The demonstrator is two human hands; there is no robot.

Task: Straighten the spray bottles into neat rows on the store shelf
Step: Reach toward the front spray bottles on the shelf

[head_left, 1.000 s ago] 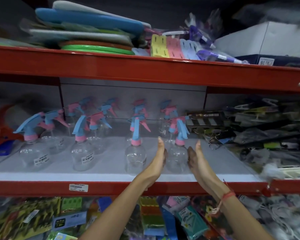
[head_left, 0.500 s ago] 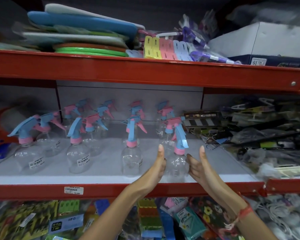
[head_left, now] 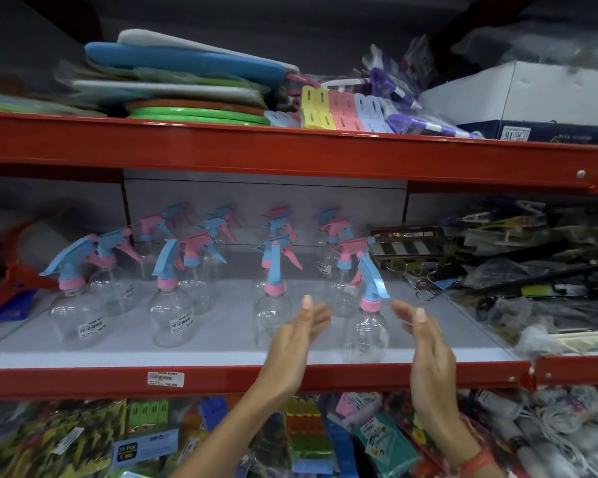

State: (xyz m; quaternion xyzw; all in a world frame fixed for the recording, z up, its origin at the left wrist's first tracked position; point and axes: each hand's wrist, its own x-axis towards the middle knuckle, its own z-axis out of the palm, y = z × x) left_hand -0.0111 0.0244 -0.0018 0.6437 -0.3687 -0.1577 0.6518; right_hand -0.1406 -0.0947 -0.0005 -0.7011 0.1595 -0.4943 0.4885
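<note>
Several clear spray bottles with pink and blue trigger heads stand in rows on the grey middle shelf [head_left: 221, 353]. The front right bottle [head_left: 366, 332] stands near the shelf's front edge, between my two hands. My left hand [head_left: 299, 339] is open just left of it, palm facing the bottle, not touching. My right hand [head_left: 428, 343] is open just right of it, fingers spread, also apart from it. Another front bottle [head_left: 271, 312] stands behind my left hand's fingers. Two more front bottles [head_left: 170, 315] [head_left: 75, 315] stand further left.
The red upper shelf beam [head_left: 290, 150] runs overhead, carrying mats and a white box [head_left: 518, 94]. Dark packaged goods [head_left: 532, 270] crowd the shelf's right end. A red object [head_left: 11, 277] sits at far left. The red front rail [head_left: 221, 379] has packets hanging below.
Both hands had closed in on the front right bottle half a second ago; now they have let go and drawn apart to either side of it.
</note>
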